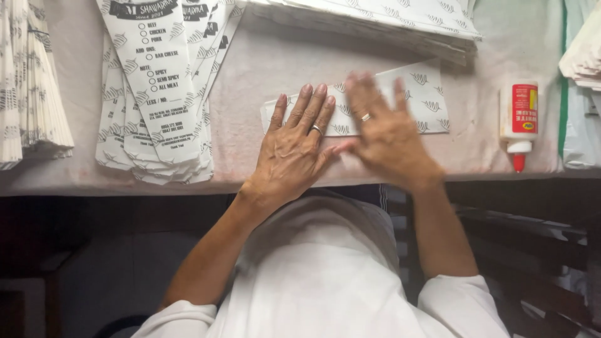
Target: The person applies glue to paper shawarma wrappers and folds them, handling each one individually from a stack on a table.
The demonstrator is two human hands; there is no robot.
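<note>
Paper sleeve pressed under both hands' flat fingers

Table is being covered by a pinkish cloth, and it's being loaded with stacks of printed paper bags, one flat bag, a glue bottle.

Bare table lies between the bag stack and the folded sheet; the glue bottle probably crowds the right.

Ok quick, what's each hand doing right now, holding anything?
Left hand: open, flat, palm down on the printed paper strip, gripping nothing.
Right hand: open, fingers spread, pressing on the same strip; blurred, gripping nothing.
</note>
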